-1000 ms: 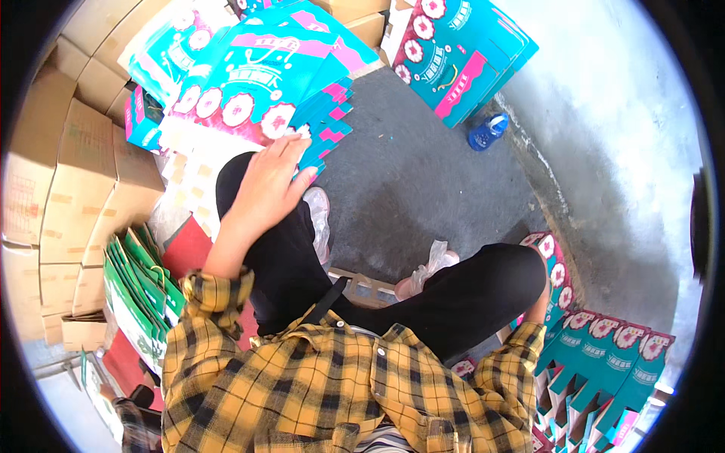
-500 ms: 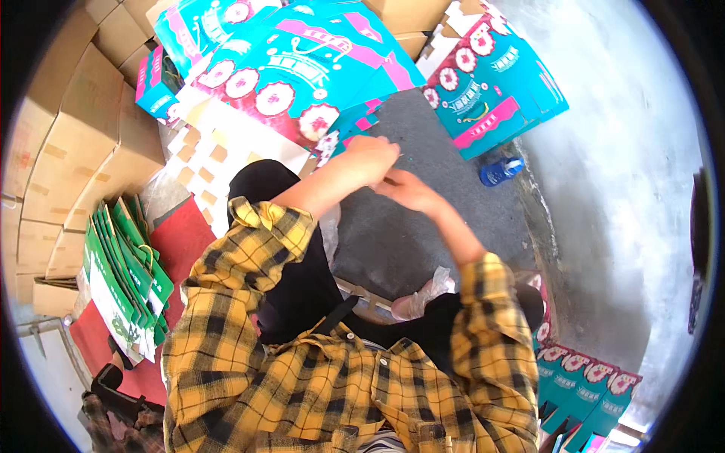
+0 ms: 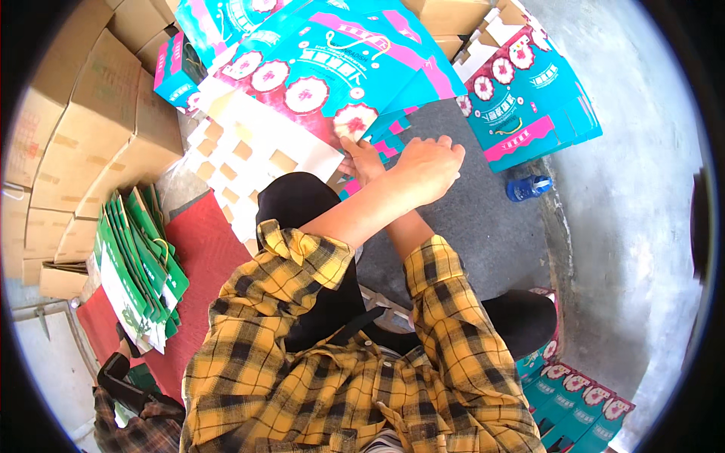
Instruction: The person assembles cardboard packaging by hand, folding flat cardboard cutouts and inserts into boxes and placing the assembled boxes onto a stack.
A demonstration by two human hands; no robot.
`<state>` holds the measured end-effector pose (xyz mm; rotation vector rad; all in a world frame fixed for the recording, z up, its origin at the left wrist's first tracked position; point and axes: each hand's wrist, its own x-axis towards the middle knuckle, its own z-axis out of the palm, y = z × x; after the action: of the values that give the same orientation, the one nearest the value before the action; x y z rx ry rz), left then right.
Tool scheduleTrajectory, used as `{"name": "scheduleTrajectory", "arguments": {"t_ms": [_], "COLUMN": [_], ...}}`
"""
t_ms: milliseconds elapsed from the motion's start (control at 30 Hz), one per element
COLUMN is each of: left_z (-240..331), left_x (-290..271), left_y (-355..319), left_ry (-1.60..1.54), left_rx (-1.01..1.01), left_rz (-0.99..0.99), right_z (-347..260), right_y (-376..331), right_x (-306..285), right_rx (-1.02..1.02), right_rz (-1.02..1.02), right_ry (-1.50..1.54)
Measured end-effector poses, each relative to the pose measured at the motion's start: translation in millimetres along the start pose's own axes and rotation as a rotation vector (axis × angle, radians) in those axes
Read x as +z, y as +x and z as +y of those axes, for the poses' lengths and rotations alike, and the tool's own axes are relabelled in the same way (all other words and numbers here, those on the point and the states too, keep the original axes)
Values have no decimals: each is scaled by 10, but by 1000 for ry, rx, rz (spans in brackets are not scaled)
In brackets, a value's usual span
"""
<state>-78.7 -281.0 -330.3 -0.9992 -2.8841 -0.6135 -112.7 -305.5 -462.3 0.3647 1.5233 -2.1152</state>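
Note:
My arms cross, the left forearm passing over the right. My left hand (image 3: 432,171) hangs above the grey floor with its fingers curled in; whatever they may hold is hidden. Reaching beneath it, my right hand (image 3: 365,161) pinches the near corner of a flat printed carton (image 3: 332,69), one digit on the printed face and others below the edge. This carton is turquoise with pink bands, round radish-slice pictures and a cord handle. It tops a loose stack of similar cartons, with a white slotted flap (image 3: 260,134) extending toward my knee.
More turquoise cartons (image 3: 529,106) lean at the far right, by a blue bottle-like object (image 3: 529,188). Brown boxes (image 3: 98,98) are piled at left, behind green folded cartons (image 3: 140,264) on a red mat (image 3: 202,264). Upright turquoise boxes (image 3: 578,404) stand lower right. Another person's sleeve (image 3: 136,423) shows lower left.
My hands were together above the floor; now they are apart. The right hand has crossed leftward under the left arm and taken hold of the carton's corner. The whole view has shifted slightly.

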Motion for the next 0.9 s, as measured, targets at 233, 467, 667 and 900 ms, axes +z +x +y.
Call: {"name": "scheduleTrajectory", "arguments": {"t_ms": [233,467,667,900], "left_z": [212,113,238,462], "left_x": [-158,-379,-362,-74], "left_y": [224,10,-59,-30], "left_ry": [-113,-53,7,-47], "left_rx": [183,189,257,332], "left_rz": [560,498,147,-45], "right_z": [-562,-1582,-1818,-1689], "right_y": [232,-1403,-2582,-3230], "right_x": [-1373,-2143,-2723,-3076], "right_rx": [-639,-504,-554,-582], "right_rz": [113,78,361,498], "right_ry": [-316,3,35,38]}}
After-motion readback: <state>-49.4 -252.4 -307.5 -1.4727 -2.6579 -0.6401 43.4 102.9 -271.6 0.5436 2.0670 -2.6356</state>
